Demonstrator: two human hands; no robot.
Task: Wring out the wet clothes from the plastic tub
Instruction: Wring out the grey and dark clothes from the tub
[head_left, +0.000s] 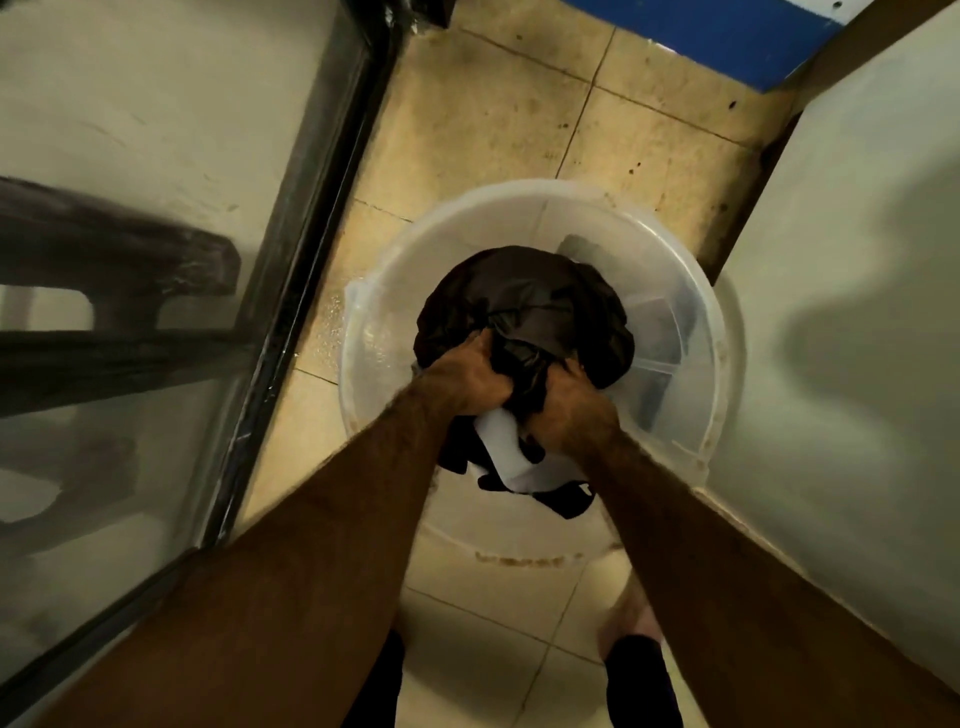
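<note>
Both forearms are bare along all their visible length on the near side of the plastic tub, covered in wiry hair that thins toward the wrists. The left hand and the right hand, above the tub's near half, are bare too, with the knuckles showing as ridges. Nearer than the tub's near rim, two legs wear dark clothing, and past the right hem a blurred bare patch of leg lies closest to the tub.

The clear tub is being carried by the tiled floor, mid-scene; a wet sheen is being shown by tiles just left of it.
</note>
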